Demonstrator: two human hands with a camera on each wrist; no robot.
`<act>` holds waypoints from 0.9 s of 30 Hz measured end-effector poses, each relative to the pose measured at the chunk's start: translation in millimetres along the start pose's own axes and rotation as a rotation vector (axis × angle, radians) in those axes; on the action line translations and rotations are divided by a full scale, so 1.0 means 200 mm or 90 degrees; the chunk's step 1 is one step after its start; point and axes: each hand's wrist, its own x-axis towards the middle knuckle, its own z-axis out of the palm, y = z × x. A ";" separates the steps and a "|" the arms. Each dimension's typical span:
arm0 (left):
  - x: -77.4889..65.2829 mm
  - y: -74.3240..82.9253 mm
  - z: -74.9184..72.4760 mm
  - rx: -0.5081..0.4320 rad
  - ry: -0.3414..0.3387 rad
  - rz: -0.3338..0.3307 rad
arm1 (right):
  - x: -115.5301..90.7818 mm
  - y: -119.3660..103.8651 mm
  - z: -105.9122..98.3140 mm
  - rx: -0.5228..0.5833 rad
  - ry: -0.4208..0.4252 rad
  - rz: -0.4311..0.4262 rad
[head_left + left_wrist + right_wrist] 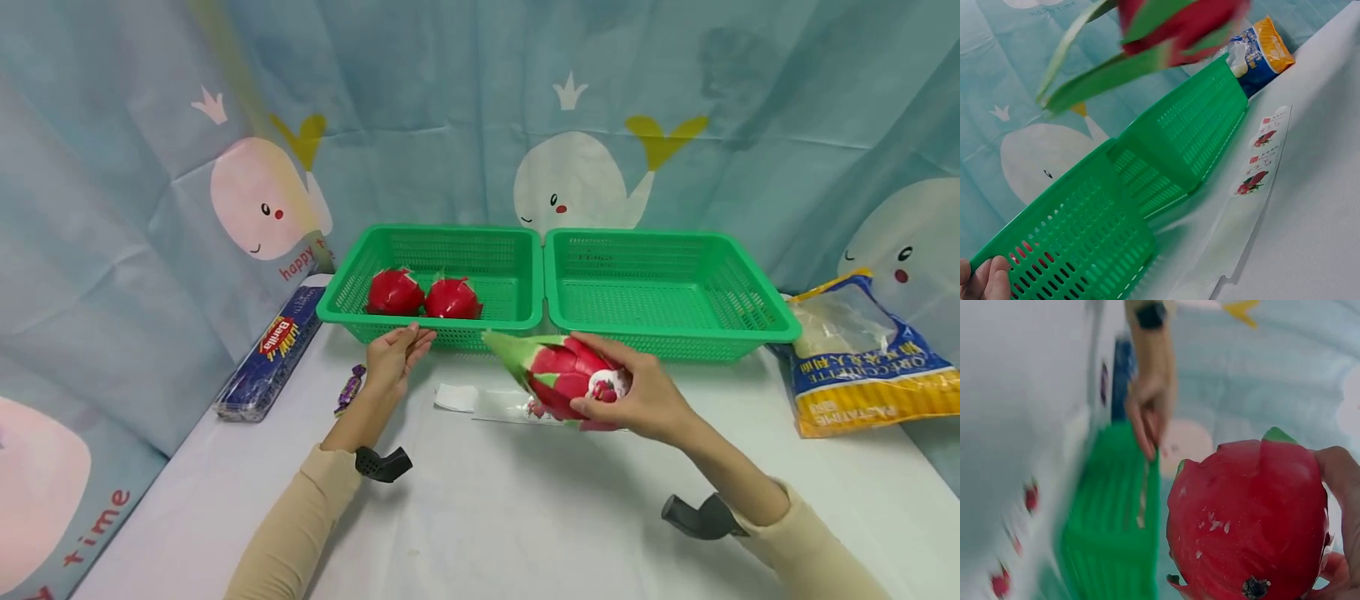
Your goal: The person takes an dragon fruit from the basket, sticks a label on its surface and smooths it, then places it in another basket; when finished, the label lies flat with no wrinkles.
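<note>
Now, a dragon fruit in the right hand's grip

Thumb and fingers curl around its round end; its green leafy tip points away from them, to the left. The left hand pinches the front rim of the left green basket, which contains two more dragon fruits. A sticker strip lies on the white table.

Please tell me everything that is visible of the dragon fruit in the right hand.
The dragon fruit is rounded, red and glossy-looking, with green-tipped scales, the long ones pointing to the person's left. A round white sticker with a fruit picture marks its side; the right wrist view shows pale scuffs and a dark spot. The right hand grips it sideways above the white table.
</note>
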 end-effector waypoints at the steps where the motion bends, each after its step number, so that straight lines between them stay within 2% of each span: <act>1: 0.00 0.00 0.00 -0.002 0.000 -0.001 | 0.02 0.01 -0.04 -0.002 0.013 0.006; 5: 0.01 -0.01 0.00 -0.003 0.006 -0.001 | 0.13 0.06 -0.20 -0.003 0.082 0.037; 9: 0.01 -0.01 0.00 -0.004 0.008 0.005 | 0.24 0.17 -0.37 -0.040 0.188 0.082; 12: 0.01 -0.02 -0.01 -0.003 0.009 0.017 | 0.32 0.28 -0.50 -0.067 0.256 0.139; 16: 0.00 -0.02 -0.01 0.008 -0.011 0.040 | 0.38 0.46 -0.62 -0.095 0.306 0.241; 18: -0.01 -0.03 -0.01 0.007 -0.024 0.046 | 0.39 0.56 -0.66 -0.119 0.307 0.297; 21: 0.00 -0.04 -0.02 0.004 -0.025 0.045 | 0.38 0.67 -0.68 -0.168 0.273 0.362; 27: 0.01 -0.03 -0.01 -0.013 0.005 0.023 | 0.39 0.80 -0.72 -0.232 0.186 0.417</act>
